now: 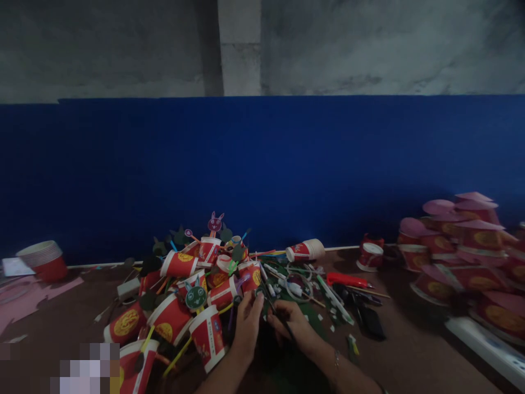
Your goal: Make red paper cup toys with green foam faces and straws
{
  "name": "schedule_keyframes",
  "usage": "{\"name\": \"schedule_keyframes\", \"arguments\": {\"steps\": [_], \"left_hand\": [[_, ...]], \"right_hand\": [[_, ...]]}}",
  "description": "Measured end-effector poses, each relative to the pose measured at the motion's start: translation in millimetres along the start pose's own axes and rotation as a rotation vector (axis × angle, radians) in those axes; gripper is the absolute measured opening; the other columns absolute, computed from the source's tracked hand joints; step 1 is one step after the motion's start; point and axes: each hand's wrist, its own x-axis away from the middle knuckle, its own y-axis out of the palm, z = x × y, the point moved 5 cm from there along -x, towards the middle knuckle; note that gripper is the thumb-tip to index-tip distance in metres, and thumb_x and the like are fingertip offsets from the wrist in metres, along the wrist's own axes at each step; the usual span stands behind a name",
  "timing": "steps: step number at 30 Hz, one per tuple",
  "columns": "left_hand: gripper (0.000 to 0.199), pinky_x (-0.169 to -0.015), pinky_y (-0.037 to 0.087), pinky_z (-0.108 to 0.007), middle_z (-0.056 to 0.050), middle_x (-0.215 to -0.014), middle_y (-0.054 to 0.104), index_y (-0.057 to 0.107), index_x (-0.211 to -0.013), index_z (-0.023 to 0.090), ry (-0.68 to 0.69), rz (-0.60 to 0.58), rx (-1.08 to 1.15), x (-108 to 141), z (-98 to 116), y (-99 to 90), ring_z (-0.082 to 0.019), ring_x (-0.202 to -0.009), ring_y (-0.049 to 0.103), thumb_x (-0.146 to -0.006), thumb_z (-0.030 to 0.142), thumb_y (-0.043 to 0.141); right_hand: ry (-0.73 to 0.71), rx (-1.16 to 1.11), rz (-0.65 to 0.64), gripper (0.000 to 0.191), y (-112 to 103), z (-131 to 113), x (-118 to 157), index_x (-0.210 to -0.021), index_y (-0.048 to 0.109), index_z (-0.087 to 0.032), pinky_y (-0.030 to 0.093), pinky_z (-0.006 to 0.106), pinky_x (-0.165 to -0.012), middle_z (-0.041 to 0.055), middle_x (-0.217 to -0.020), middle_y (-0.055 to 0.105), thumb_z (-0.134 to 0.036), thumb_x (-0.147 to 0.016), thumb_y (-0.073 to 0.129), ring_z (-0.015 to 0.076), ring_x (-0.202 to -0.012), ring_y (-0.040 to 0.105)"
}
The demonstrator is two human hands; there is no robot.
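Note:
Low in the middle of the view, my two hands are close together over the brown table. My right hand [296, 324] is closed on dark scissors [269, 295], whose thin blades point up and to the left. My left hand [247, 323] is closed in a pinch beside the blades; a small pale bit shows at its fingertips, too small to name. Just left of it lies a heap of red paper cups [208, 336] with coloured straws. A green paper rabbit head [196, 296] stands among them. Under my right hand lies dark green paper [312, 323] with white scraps.
Several red cups with pink paper tops [478, 235] are piled at the right, near a white power strip [488, 347]. A red tool [348, 280] and a black phone-like object [372, 322] lie closer. Stacked cups [45, 260] stand far left. A blue panel [262, 175] closes the back.

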Motion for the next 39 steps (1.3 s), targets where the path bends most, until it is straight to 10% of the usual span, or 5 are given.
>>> {"name": "schedule_keyframes", "arguments": {"steps": [39], "left_hand": [[0.039, -0.079, 0.044, -0.03, -0.003, -0.08, 0.066, 0.065, -0.076, 0.016, 0.126, -0.074, -0.118, 2, 12, 5.7, -0.023, -0.088, 0.059, -0.055, 0.046, 0.076]], "right_hand": [[0.0, -0.02, -0.015, 0.038, 1, -6, 3, -0.066, 0.049, -0.018, 0.032, 0.018, -0.037, -0.0076, -0.045, 0.046, -0.05, -0.064, 0.069, 0.007, -0.036, 0.042]]}}
